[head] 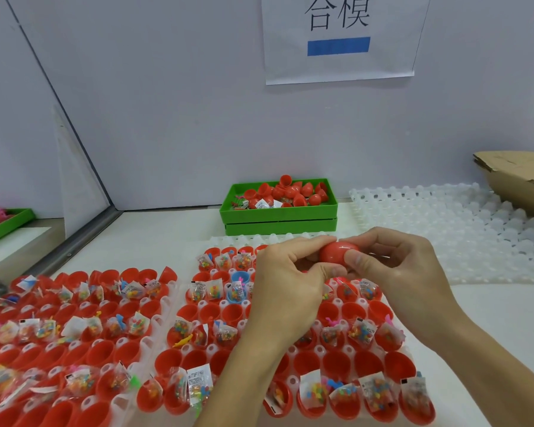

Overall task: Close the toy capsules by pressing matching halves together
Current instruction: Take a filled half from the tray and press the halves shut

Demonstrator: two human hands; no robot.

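Both grips close on one red capsule point(338, 251), held in the air above the far edge of the nearer white tray point(409, 352). The left hand point(285, 278) pinches one end between thumb and curled fingers, while the right hand point(395, 266) wraps the other end, its thumb point(356, 259) lying across the front. Opposed like this, the hands can squeeze toward each other, which is likely why the capsule is lifted clear instead of being pressed in its socket. No seam or gap is visible, so whether the halves have snapped home cannot be told.

Below, open red halves point(336, 363) stand mouth-up in the tray's sockets, many holding small bagged toys point(375, 391), so contents stay put until capping. A second tray point(164, 298) on the left is loaded likewise. One blue half point(239, 277) sits among the red. Behind on the tabletop point(167, 229), a green bin point(278, 215) holds loose red halves, presumably the caps, within easy reach. Most sockets look uncapped, so the job seems early.
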